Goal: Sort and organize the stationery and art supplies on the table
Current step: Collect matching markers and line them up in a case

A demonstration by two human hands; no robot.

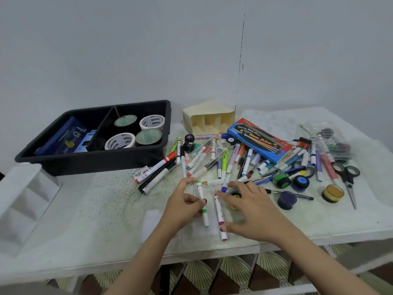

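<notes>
Sorting looks barely begun: tape rolls [152,122] fill the black tray [89,165] upper left. Left hand [182,209] pinches a green marker [200,191]; right hand [253,209], spread, touches a red marker [219,211].

Bare bench [95,209] lies open at the near left, between the black tray [93,161] and the front edge. To the right, heaped markers [223,162], paint pots [287,200] and scissors [347,182] crowd the surface. A cream organiser [209,119] blocks the back.
</notes>
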